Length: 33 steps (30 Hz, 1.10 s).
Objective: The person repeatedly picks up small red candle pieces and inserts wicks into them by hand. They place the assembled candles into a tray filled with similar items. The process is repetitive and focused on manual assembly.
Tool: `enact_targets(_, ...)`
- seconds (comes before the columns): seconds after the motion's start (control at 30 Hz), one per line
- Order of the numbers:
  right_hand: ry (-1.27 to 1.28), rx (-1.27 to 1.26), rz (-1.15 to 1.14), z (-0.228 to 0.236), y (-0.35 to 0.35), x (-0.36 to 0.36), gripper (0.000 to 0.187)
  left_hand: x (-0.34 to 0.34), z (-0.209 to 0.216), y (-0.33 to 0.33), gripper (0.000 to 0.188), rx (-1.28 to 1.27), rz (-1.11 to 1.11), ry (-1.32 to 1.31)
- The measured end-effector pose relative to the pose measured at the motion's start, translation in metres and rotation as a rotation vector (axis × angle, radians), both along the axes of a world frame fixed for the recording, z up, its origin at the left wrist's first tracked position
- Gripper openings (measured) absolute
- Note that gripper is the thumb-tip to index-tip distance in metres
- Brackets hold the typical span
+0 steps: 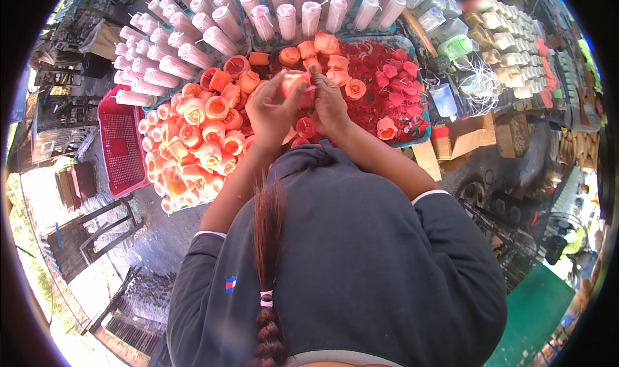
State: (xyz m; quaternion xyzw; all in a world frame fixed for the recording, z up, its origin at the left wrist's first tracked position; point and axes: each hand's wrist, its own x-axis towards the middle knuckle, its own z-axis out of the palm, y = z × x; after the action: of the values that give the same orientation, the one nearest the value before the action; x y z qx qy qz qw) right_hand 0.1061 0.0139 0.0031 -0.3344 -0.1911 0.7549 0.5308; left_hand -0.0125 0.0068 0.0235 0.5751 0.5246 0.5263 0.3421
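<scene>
Over the tray, my left hand curls round a coral rose-shaped piece, probably wax. My right hand pinches the same piece at its right side, thumb uppermost; its fingertips are partly hidden. To the left of my hands lies a heap of similar coral roses. Several more roses sit just beyond and beside my fingers. Red shavings cover much of the blue-rimmed tray, and a cluster of pinkish-red petal-like pieces lies at its right.
Rows of pale pink cylinders with white strings at their tops stand behind and to the left. A red plastic basket is at the left. Clear containers, a tangle of white string and cardboard lie to the right.
</scene>
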Motion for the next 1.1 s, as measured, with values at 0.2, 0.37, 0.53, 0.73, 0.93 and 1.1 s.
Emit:
enact_targets(0.2, -0.283, 0.139, 0.065, 0.010, 0.004, -0.008, 0.052, 0.002, -0.013, 0.017, 0.035, -0.420, -0.051, -0.577)
enact_targets(0.37, -0.233, 0.136, -0.007, -0.005, 0.003, -0.006, 0.045, 0.003, -0.022, 0.018, 0.026, -0.546, -0.040, -0.773)
enact_targets(0.53, -0.149, 0.075, -0.085, -0.016, 0.002, 0.004, 0.032, 0.013, 0.002, 0.008, 0.028, -0.499, -0.028, -0.697)
enact_targets(0.73, -0.515, 0.215, -0.131, -0.013, 0.013, 0.015, 0.025, 0.012, -0.001, 0.005, 0.024, -0.376, -0.087, -0.383)
enact_targets(0.93, -0.407, 0.177, -0.037, -0.042, 0.026, 0.028, 0.031, 0.015, -0.002, 0.002, 0.026, -0.404, -0.225, -0.414)
enact_targets(1.1, -0.269, 0.092, 0.014, -0.035, 0.008, 0.029, 0.033, 0.000, -0.006, 0.003, 0.025, -0.634, -0.278, -0.543)
